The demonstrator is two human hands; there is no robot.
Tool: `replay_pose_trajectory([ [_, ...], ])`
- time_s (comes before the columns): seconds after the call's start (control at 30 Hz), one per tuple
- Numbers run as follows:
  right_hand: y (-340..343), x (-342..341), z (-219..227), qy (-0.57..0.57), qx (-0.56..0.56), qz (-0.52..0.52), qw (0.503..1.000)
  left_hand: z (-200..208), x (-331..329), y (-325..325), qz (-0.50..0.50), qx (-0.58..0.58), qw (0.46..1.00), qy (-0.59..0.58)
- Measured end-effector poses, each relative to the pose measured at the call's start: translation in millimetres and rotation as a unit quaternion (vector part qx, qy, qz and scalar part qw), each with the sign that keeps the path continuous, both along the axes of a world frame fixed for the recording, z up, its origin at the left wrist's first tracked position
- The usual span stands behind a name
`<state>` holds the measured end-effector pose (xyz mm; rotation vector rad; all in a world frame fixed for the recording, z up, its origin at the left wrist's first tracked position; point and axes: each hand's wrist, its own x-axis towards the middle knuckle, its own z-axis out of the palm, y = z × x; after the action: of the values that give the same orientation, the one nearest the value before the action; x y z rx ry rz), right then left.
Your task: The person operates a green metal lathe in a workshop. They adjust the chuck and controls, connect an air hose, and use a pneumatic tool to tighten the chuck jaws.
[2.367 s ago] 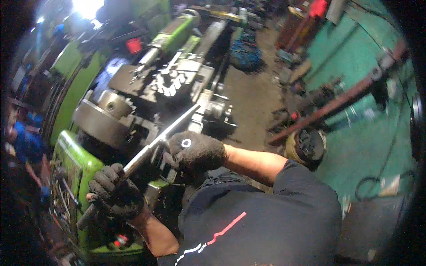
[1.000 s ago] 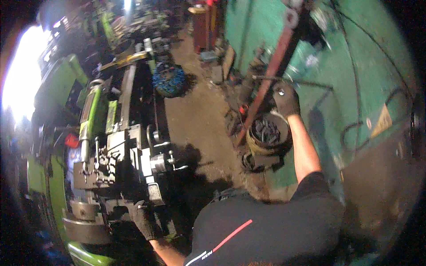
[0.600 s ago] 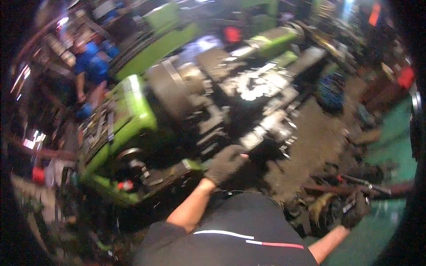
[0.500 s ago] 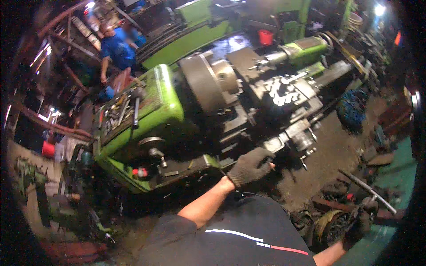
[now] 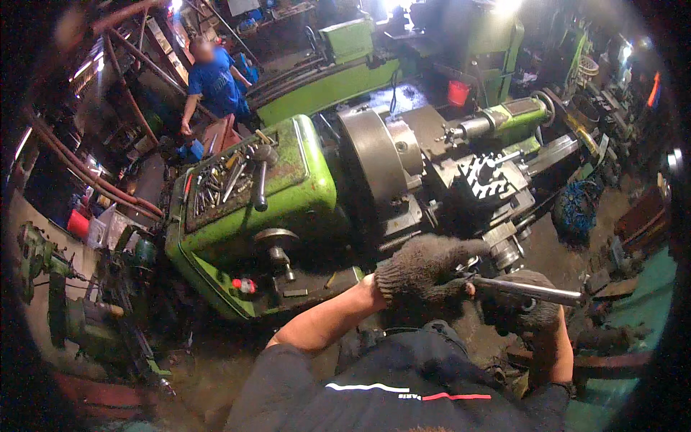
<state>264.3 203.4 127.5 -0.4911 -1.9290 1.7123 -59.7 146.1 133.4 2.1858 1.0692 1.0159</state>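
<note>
A long steel bar [image 5: 540, 291] is held in front of my body, lying nearly level, with a fitting at its left end that I cannot make out clearly. My right hand [image 5: 522, 302], in a dark knit glove, is wrapped round the bar from below. At the bar's left end, my left hand [image 5: 425, 270] closes its gloved fingers and thumb on it; a bare fingertip shows. Just beyond both hands stands a large green lathe, with its round steel chuck [image 5: 374, 151] and its green headstock [image 5: 317, 165].
Several wrenches and loose tools [image 5: 230, 176] lie on the headstock top. White metal pieces sit on the tool post [image 5: 486, 176]. A person in blue [image 5: 216, 83] stands at the far left. A red bucket [image 5: 458, 92] is behind the lathe; blue tangled shavings [image 5: 578, 201] lie at right.
My right hand has brought the steel bar up and left from the lower right. My left hand has moved right to meet its end. The view has shifted too.
</note>
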Motion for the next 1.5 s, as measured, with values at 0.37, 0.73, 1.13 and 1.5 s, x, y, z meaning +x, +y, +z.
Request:
replay_pose_trajectory([
  [0.37, 124, -79, -25, -0.051, 0.205, 0.026, 0.977, -8, -15, 40, 0.102, -0.213, 0.971, -0.033],
  [0.73, 248, 36, -57, 0.088, 0.075, -0.21, 0.971, 15, -98, 181, 0.52, -0.066, 0.799, 0.296],
  [1.13, 314, 91, -105, 0.009, -0.039, -0.289, 0.956, 1, -102, 230, 0.51, -0.152, 0.759, 0.375],
  [1.5, 323, 76, -116, 0.053, -0.075, -0.304, 0.948, -38, -67, 239, 0.576, -0.19, 0.7, 0.376],
])
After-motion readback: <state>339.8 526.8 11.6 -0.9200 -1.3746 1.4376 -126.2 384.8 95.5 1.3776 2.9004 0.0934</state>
